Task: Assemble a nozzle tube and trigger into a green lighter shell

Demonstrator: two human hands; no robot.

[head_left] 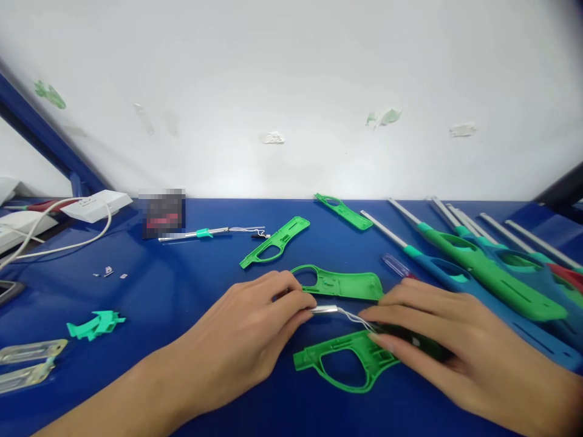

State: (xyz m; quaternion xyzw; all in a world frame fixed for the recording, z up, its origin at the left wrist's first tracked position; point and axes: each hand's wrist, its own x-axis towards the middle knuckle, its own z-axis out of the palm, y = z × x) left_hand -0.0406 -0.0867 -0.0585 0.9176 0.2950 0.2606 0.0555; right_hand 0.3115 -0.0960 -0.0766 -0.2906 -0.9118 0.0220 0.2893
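Observation:
My left hand [255, 328] pinches a thin metal tube [324, 309], whose end sticks out past the fingertips. White wires [355, 318] run from that end to my right hand [437, 340]. The right fingers are closed around the wires and rest over the handle end of a green casing half [332, 358]; the palm side is hidden. Just behind both hands lies a second green casing half [350, 285], its inner side up.
Two more green halves [276, 243] lie farther back, near a metal tube with wires [204, 233]. Several assembled lighters [487, 273] fill the right. Teal parts [96, 325], clear pieces [31, 352] and a white power strip [96, 205] are at left.

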